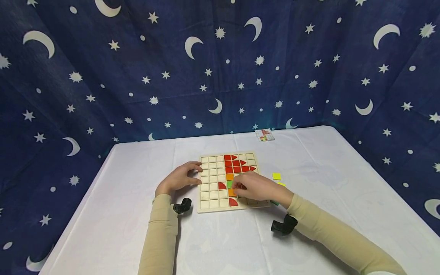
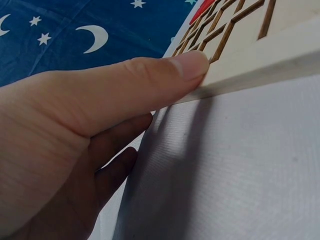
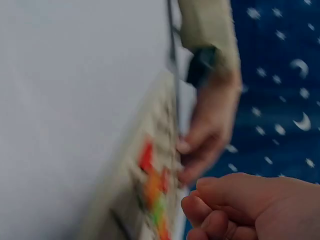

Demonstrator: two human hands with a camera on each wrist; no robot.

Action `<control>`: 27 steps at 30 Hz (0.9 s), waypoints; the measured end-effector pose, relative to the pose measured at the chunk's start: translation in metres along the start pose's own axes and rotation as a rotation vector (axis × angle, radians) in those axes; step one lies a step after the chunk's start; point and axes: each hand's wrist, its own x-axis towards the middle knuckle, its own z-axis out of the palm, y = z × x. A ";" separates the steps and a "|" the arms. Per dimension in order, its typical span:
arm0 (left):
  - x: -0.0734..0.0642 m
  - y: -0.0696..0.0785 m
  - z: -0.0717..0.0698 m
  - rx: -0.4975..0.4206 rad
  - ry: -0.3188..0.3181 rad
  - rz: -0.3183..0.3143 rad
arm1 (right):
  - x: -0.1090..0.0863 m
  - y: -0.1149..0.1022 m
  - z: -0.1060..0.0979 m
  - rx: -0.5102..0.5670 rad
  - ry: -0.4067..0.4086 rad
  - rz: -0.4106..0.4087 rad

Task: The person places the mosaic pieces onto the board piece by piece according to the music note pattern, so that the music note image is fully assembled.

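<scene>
A wooden grid board [image 1: 206,209] lies on the table, with red squares [image 1: 228,164], red pointed pieces [image 1: 243,163], orange squares [image 1: 229,177], a green square [image 1: 230,184] and red quarter-round pieces [image 1: 222,185] in its cells. My left hand [image 1: 180,177] is at the board's left edge; in the left wrist view its thumb [image 2: 185,67] rests on the rim. Over the middle of the board is my right hand [image 1: 256,186], fingertips by the green square. The right wrist view shows its thumb and fingers [image 3: 215,200] curled together; whether a piece is between them is hidden.
Yellow squares [image 1: 276,176] lie right of the board, one partly covered by my right wrist. A dark green piece [image 1: 274,203] shows below that wrist. A small pattern card [image 1: 264,135] lies at the table's back edge, before a starry blue curtain [image 1: 178,76].
</scene>
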 end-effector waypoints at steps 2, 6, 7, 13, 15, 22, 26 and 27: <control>0.000 0.000 0.000 -0.001 0.000 0.000 | -0.002 0.004 -0.014 0.001 0.025 0.045; 0.000 0.001 0.000 0.008 0.000 0.010 | -0.009 0.013 -0.029 0.013 0.046 0.085; 0.000 0.001 -0.001 0.012 0.000 0.015 | -0.011 0.014 -0.029 0.011 0.040 0.084; -0.001 0.001 -0.002 0.023 0.002 0.053 | -0.012 0.009 -0.002 0.005 -0.044 -0.026; -0.001 0.000 -0.001 0.016 -0.001 0.049 | -0.011 0.005 0.008 0.024 -0.054 -0.050; -0.001 -0.001 0.000 0.015 -0.006 0.051 | -0.008 -0.005 0.022 0.027 -0.021 -0.019; 0.000 -0.001 -0.001 0.019 -0.001 0.051 | -0.007 -0.008 0.025 0.038 -0.018 0.026; 0.000 -0.001 -0.001 0.021 0.000 0.051 | -0.007 -0.008 0.026 0.041 -0.015 0.037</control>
